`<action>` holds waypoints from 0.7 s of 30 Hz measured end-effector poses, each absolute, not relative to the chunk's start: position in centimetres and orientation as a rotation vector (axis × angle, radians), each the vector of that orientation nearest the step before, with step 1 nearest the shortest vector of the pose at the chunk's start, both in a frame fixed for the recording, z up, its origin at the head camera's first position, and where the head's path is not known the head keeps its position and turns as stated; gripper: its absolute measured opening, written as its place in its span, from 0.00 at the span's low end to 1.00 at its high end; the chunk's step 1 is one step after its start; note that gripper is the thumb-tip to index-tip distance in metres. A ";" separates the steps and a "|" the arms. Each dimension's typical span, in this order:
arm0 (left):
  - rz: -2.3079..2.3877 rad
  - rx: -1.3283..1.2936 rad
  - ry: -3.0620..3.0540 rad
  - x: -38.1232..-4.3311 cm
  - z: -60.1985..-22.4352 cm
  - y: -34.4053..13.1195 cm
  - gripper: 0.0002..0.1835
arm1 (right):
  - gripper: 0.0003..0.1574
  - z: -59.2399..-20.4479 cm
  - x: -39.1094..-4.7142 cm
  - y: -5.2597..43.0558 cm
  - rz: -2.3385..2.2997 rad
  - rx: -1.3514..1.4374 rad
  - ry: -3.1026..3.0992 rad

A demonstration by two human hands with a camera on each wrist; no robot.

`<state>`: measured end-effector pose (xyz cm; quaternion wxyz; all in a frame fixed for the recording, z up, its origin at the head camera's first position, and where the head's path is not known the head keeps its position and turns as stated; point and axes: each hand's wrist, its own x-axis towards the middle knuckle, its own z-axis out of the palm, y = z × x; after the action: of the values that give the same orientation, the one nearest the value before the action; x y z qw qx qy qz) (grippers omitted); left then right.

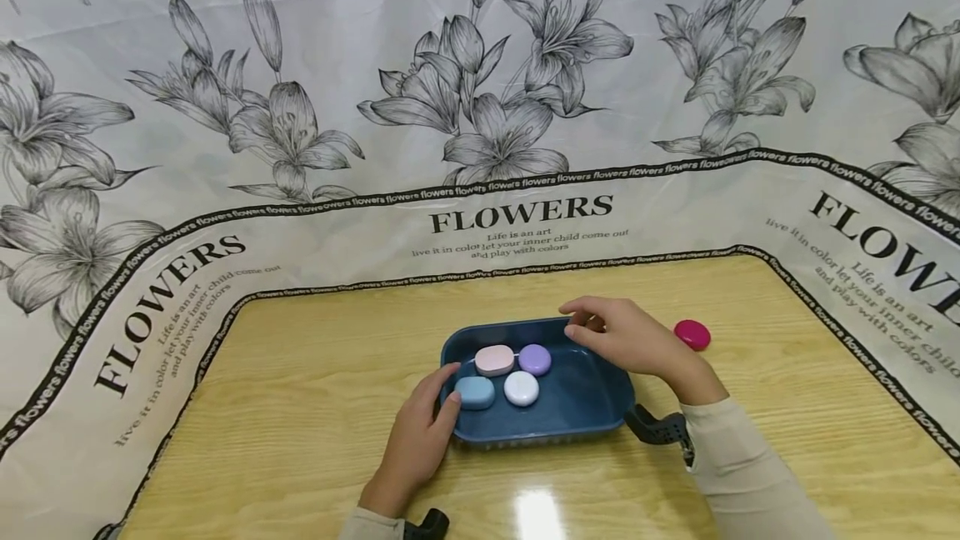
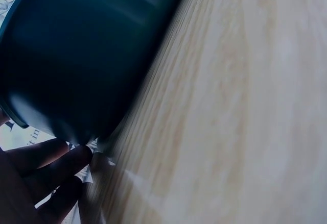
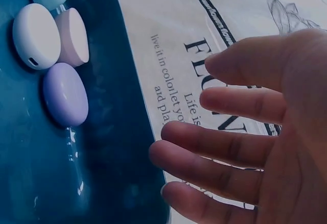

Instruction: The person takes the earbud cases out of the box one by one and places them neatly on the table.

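A dark blue plastic bin (image 1: 581,394) stands on the table with several rounded earbud-style cases in it: a pink case (image 1: 494,361), a purple case (image 1: 535,360), a light blue case (image 1: 475,392) and a white case (image 1: 521,388). The white case (image 3: 37,36) shows a small port in the right wrist view. My left hand (image 1: 420,427) holds the bin's left end, thumb and index at the rim, other fingers against its outer wall (image 2: 66,55). Over the bin's far right rim hovers my right hand (image 1: 630,338), fingers spread and holding nothing (image 3: 230,132).
A magenta rounded case (image 1: 692,335) lies on the wooden table (image 1: 322,382), right of the bin beyond my right wrist. White floral cloth (image 1: 517,232) with printed lettering walls the table at the back and both sides. Black straps (image 1: 660,427) circle both wrists.
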<state>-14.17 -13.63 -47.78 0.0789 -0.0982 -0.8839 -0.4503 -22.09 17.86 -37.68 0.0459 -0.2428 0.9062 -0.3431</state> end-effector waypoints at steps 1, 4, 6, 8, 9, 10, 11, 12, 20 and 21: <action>-1.345 -0.299 -2.646 -14.2 -47.8 -13.6 0.22 | 0.23 -37.6 -22.1 17.8 -1.029 -0.749 2.766; -1.342 -0.302 -2.649 -14.2 -47.8 -13.6 0.22 | 0.23 -37.5 -22.1 17.3 -0.979 -0.781 2.733; -1.330 -0.291 -2.651 -14.1 -47.9 -13.6 0.22 | 0.24 -37.5 -22.0 16.8 -0.921 -0.802 2.707; -1.335 -0.285 -2.649 -14.0 -48.0 -13.5 0.22 | 0.24 -37.3 -22.0 16.5 -0.856 -0.827 2.691; -1.341 -0.286 -2.645 -14.0 -48.1 -13.4 0.22 | 0.23 -37.2 -22.0 16.3 -0.829 -0.835 2.689; -1.343 -0.289 -2.640 -14.0 -48.1 -13.3 0.22 | 0.23 -37.1 -22.0 16.2 -0.797 -0.844 2.692; -1.345 -0.292 -2.638 -14.0 -48.1 -13.2 0.22 | 0.22 -37.0 -22.0 16.0 -0.771 -0.855 2.691; -1.353 -0.295 -2.634 -14.0 -48.1 -13.1 0.22 | 0.22 -37.0 -22.0 15.9 -0.750 -0.863 2.692; -1.343 -0.291 -2.626 -14.0 -47.7 -13.5 0.21 | 0.20 -36.8 -22.3 15.0 -0.642 -0.928 2.689; -1.337 -0.283 -2.624 -14.0 -47.7 -13.6 0.21 | 0.20 -36.8 -22.4 14.8 -0.631 -0.939 2.691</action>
<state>-13.99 -13.60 -47.68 0.0915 -0.0953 -0.8832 -0.4501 -22.39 14.80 -36.79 0.1109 -0.3198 0.9161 -0.2148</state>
